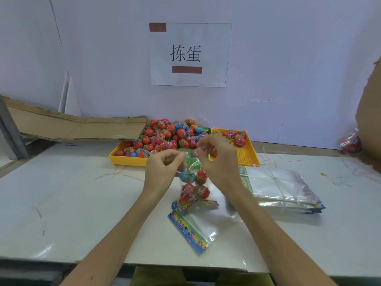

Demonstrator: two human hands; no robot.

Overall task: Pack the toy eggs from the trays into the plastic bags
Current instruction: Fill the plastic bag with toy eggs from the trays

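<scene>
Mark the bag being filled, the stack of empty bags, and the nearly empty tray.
bag being filled (193,186), head view, clear front over the eggs inside.
stack of empty bags (282,186), head view, top sheet near the tie band.
nearly empty tray (246,155), head view, bare perforated floor.

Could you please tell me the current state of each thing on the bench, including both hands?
left hand: pinching the held bag's top edge
right hand: pinching the same top edge
held bag: upright, four eggs visible inside
left tray: heaped with eggs
right tray: nearly empty, few eggs at back
spare bag: flat, empty
bag stack: bundled, tied
</scene>
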